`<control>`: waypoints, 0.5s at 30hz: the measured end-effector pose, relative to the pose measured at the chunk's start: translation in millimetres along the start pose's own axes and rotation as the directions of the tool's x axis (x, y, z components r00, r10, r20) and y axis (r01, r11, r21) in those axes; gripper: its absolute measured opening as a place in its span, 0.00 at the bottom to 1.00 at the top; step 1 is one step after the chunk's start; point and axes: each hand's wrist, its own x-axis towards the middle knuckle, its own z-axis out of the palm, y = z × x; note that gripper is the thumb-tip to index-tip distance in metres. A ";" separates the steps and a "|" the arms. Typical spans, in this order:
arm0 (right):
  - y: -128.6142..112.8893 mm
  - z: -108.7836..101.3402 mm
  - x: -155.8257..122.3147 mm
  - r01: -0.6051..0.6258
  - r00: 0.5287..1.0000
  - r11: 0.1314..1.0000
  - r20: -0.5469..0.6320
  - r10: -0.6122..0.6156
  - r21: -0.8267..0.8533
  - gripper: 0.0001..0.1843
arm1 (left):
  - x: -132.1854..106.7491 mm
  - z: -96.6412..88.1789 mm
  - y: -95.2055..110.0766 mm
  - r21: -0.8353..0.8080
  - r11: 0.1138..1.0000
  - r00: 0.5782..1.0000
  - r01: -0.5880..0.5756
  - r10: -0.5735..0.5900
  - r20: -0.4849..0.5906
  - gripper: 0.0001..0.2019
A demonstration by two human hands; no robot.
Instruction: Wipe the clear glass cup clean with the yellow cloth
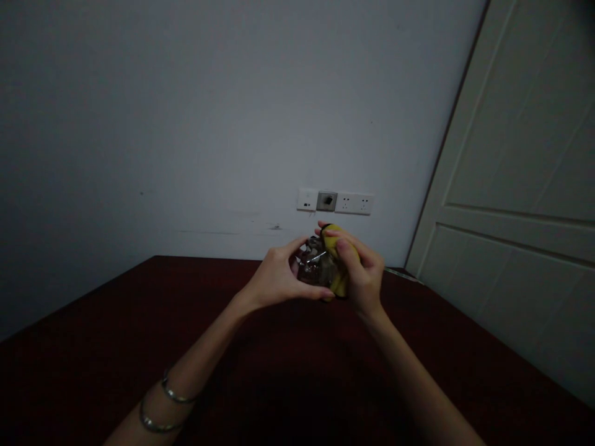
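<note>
Both my hands are raised together above a dark red table (139, 347). My left hand (274, 279) is curled round a small clear glass object (316, 267), thumb under it and fingers over its top. My right hand (362, 272) presses a yellow cloth or sponge (338, 251) against the right side of the glass, fingers closed on it. Two metal bangles (162, 409) sit on my left wrist. The light is dim and the glass object's exact shape is hard to make out.
A pale wall stands behind the table with a row of white sockets (335, 202). A cream panelled door (520, 198) fills the right side, close to the table's right edge.
</note>
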 end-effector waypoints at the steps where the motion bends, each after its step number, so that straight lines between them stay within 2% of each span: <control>1: 1.8 -0.7 0.0 -0.033 0.999 0.999 -0.008 0.034 0.022 0.11 | 0.3 0.5 0.9 -0.040 0.999 1.000 0.003 -0.003 0.002 0.37; 3: 3.6 -3.1 -0.7 -0.031 0.999 0.999 0.013 0.031 0.007 0.12 | 0.9 1.4 1.5 -0.132 0.991 1.000 0.022 -0.022 0.006 0.36; 5: 3.2 -7.0 -1.2 0.056 0.993 0.997 0.105 -0.050 -0.053 0.16 | 1.6 1.6 -0.3 -0.235 0.970 0.998 0.062 -0.059 0.020 0.34; 8: 0.6 -13.4 0.3 0.215 0.940 0.968 0.297 -0.169 -0.129 0.31 | 3.2 -0.5 -5.8 -0.365 0.922 0.991 0.127 -0.106 0.077 0.29; 12: -2.9 -16.9 3.2 0.345 0.873 0.912 0.433 -0.224 -0.224 0.51 | 5.3 -4.2 -9.1 -0.440 0.874 0.977 0.206 -0.160 0.139 0.22; 15: -4.0 -15.3 3.0 0.354 0.864 0.893 0.463 -0.199 -0.277 0.51 | 5.8 -4.9 -7.4 -0.454 0.852 0.964 0.262 -0.211 0.161 0.19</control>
